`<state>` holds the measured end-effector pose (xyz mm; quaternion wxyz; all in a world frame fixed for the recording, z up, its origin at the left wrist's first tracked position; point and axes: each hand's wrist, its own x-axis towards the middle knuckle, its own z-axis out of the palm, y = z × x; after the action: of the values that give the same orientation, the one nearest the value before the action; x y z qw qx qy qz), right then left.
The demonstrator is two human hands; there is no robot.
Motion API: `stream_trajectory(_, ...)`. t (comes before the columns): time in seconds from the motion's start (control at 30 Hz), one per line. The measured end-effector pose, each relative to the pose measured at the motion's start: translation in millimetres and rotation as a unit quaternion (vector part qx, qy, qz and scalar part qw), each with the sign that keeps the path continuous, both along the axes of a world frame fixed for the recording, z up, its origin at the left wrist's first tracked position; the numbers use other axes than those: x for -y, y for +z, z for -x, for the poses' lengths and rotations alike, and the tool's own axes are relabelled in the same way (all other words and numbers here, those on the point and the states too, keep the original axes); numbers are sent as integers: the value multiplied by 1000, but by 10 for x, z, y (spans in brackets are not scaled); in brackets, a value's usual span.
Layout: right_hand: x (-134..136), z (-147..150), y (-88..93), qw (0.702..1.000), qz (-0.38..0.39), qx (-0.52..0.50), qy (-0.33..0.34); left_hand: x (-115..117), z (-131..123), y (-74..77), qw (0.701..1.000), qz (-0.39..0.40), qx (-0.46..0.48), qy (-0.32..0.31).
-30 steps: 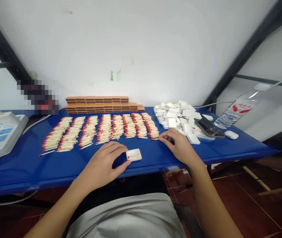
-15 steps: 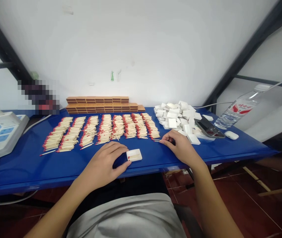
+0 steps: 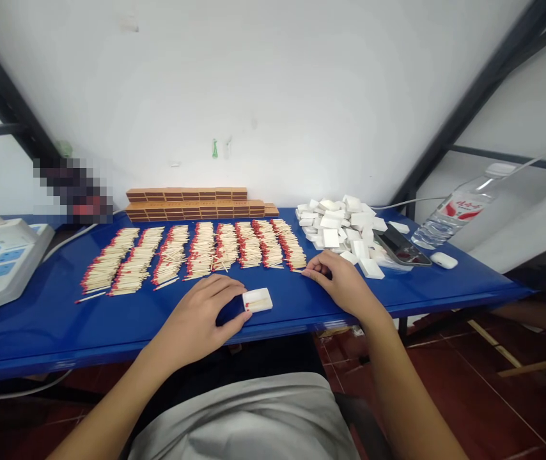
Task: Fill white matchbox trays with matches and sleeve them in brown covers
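Note:
My left hand (image 3: 208,313) rests on the table, its thumb and fingers closed round the left end of a white matchbox tray (image 3: 264,295). A few red-tipped matches lie inside the tray. To the right, my right hand (image 3: 337,278) pinches the end of a match (image 3: 296,270) at the front of the rightmost row of matches (image 3: 292,246). Several more rows of matches (image 3: 201,249) stretch leftward across the table, red heads mostly to the left. Behind my right hand sits a heap of white matchbox trays (image 3: 333,220).
Stacked brown matchbox sleeves (image 3: 196,207) line the wall behind the rows. A phone (image 3: 400,246), a white earbud case (image 3: 444,260) and a water bottle (image 3: 462,207) stand at the right. A power strip (image 3: 2,262) lies at the left of the blue table (image 3: 124,338).
The view has shifted slightly. My right hand has barely moved and its fingertips stay at the match by the rightmost row. My left hand still holds the tray.

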<state>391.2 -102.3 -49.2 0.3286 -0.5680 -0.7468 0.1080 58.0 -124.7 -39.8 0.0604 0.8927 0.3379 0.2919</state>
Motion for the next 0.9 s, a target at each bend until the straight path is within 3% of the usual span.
stream_trajectory(0.4, -2, 80, 12, 1000, 2, 8, 15, -1, 7, 28, 1000, 13, -6, -6)
stream_trajectory(0.63, 177, 511, 88, 994, -23, -20, 103, -4, -7, 43, 1000, 13, 2, -8)
stream_trajectory(0.9, 345, 832, 148, 984, -64, 58, 157, -3, -2, 5, 1000, -6, -9, -13)
